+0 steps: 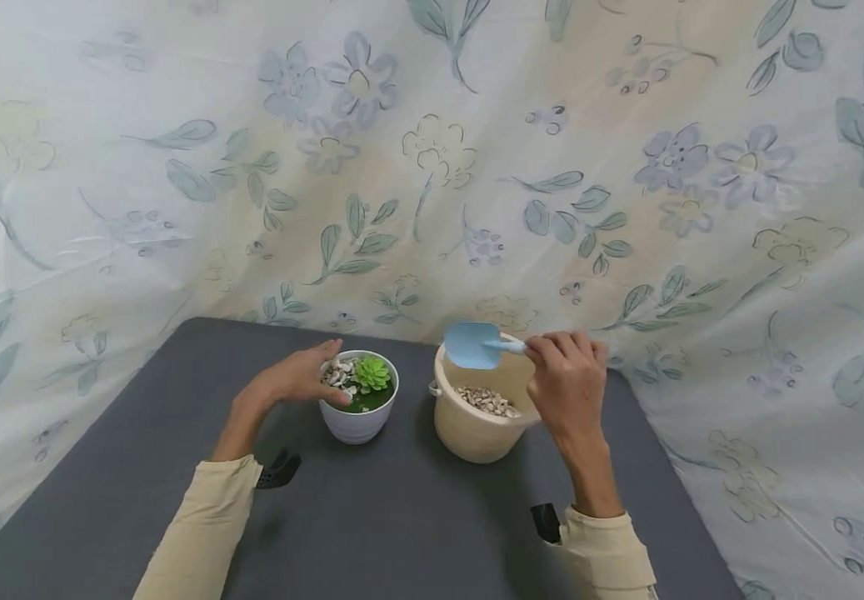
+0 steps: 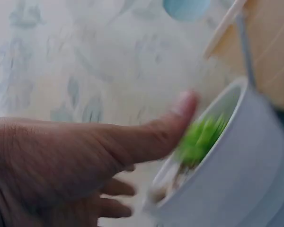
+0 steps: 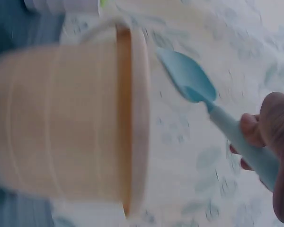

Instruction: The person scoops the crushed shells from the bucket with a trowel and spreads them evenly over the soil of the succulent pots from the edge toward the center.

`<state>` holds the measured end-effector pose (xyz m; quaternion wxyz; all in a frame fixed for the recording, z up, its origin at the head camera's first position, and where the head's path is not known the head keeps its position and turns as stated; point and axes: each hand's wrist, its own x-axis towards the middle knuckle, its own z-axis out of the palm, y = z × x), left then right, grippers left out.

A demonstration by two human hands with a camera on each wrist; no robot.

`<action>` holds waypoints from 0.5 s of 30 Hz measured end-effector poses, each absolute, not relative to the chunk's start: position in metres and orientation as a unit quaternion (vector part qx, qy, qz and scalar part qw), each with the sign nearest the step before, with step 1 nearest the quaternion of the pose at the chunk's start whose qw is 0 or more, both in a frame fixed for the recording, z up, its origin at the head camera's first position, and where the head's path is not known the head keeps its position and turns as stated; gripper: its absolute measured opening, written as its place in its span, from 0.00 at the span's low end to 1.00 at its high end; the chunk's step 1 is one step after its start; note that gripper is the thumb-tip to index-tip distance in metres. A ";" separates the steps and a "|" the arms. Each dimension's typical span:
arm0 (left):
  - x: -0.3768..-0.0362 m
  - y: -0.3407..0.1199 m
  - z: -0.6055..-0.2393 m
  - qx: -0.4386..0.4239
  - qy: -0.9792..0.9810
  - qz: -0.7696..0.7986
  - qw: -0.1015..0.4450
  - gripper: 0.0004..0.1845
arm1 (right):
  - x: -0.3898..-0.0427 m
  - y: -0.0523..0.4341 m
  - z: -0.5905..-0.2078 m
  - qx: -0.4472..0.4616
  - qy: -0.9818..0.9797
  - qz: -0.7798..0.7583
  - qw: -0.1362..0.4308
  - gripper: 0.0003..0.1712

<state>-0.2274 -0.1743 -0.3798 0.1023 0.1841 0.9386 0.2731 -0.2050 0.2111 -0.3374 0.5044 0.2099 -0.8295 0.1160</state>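
Two hands worked over a grey counter (image 1: 372, 533) backed by a flowered cloth (image 1: 626, 167). Left hand (image 1: 298, 377) rested against the rim of a white pot (image 1: 357, 421), fingers nearly straight and relaxed, thumb laid along the near edge; the hand enclosed nothing. In the left wrist view, blurred, the thumb (image 2: 156, 132) reached toward the pot's rim (image 2: 236, 156) beside the green plant (image 2: 201, 139).

The pot stood on the counter at centre, just left of a beige bucket (image 1: 476, 425), the two close together but apart. Inside the pot sat a green succulent (image 1: 372, 372) on its right side, with pale pebbles (image 1: 338, 374) heaped on its left.

Right hand (image 1: 568, 379) clenched its grip round the handle of a light-blue trowel (image 1: 476, 344). The blade was held level above the bucket's far rim and appeared empty. In the right wrist view the fingers (image 3: 274, 137) curled round the handle, and the blade (image 3: 187, 78) lay just beyond the bucket's rim (image 3: 132, 118), clear of it.

The bucket held a layer of pebbles (image 1: 486, 401) at its bottom. Both forearms wore cream sleeves (image 1: 207, 525), each with a dark wrist mount (image 1: 279, 471).
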 end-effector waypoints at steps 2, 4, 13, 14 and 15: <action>-0.223 -0.162 -0.378 0.174 0.941 0.282 0.070 0.57 | -0.204 0.226 -0.335 0.193 -0.845 0.095 0.490 0.01; -0.217 -0.145 -0.376 0.173 0.942 0.287 0.023 0.54 | -0.204 0.238 -0.335 0.181 -0.857 0.074 0.477 0.02; -0.202 -0.057 -0.378 0.223 0.913 0.331 -0.088 0.46 | -0.220 0.249 -0.342 0.179 -0.893 -0.018 0.413 0.10; -0.201 -0.050 -0.379 0.221 0.912 0.335 -0.084 0.47 | -0.222 0.246 -0.343 0.178 -0.898 -0.025 0.401 0.09; -0.200 -0.043 -0.381 0.218 0.911 0.342 -0.076 0.47 | -0.224 0.244 -0.345 0.177 -0.904 -0.031 0.388 0.07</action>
